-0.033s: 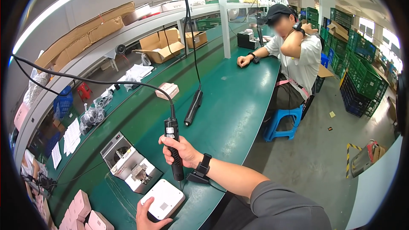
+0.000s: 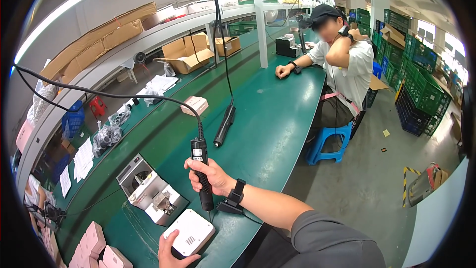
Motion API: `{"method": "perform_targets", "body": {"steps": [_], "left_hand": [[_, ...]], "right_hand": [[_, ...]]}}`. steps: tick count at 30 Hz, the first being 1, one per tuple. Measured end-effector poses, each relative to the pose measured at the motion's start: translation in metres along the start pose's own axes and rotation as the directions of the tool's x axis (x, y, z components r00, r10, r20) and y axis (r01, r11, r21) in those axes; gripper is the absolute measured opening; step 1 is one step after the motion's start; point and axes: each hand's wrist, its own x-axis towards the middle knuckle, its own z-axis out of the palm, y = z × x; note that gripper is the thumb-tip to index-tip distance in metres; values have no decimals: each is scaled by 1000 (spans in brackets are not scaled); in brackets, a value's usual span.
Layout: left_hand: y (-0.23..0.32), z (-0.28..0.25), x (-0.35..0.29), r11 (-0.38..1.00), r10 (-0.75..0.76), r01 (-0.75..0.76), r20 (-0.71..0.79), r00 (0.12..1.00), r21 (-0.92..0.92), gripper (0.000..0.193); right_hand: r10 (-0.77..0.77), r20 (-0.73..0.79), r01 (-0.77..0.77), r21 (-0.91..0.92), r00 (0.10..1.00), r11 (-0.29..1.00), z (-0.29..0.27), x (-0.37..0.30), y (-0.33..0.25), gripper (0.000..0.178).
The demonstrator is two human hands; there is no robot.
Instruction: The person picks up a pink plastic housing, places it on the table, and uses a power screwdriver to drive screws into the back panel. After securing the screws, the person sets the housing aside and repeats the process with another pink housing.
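By the right grip [image 2: 206, 176], fingers wrapped, a black electric screwdriver [image 2: 199, 150] is clasped, its bit aimed down at a corner of the white device [image 2: 192, 228] (contact cannot be told). On the bench [image 2: 258, 168], the device's near side is covered by the left grip [image 2: 170, 254], thumb and fingers spread; whether it is clamped cannot be told. If lightly held, it could be twisted by torque and scratched; the screwdriver could be tugged askew by its cable [image 2: 124, 95].
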Motion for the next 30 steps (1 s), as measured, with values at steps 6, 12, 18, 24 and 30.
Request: {"method": "perform_targets", "body": {"steps": [6,12,18,24,30], "left_hand": [[0,3,4,1000,12,-12,-5,1000,-21,95],[9,0,3,998,-28,27,-17,999,-53,95],[-9,-7,-13,993,-60,66,61,996,-96,95],[56,-74,-29,927,103,-64,-87,991,371,71],[44,-77,-77,703,-221,173,-20,975,690,60]], "right_hand": [[-12,14,12,23,1000,1000,-6,4,1,30],[-25,7,25,-6,1000,1000,0,2,-3,29],[-3,-27,3,2,1000,1000,3,4,24,25],[-56,-58,55,-26,997,998,-13,6,-12,27],[-23,-33,23,12,999,1000,-16,31,10,29]]}}
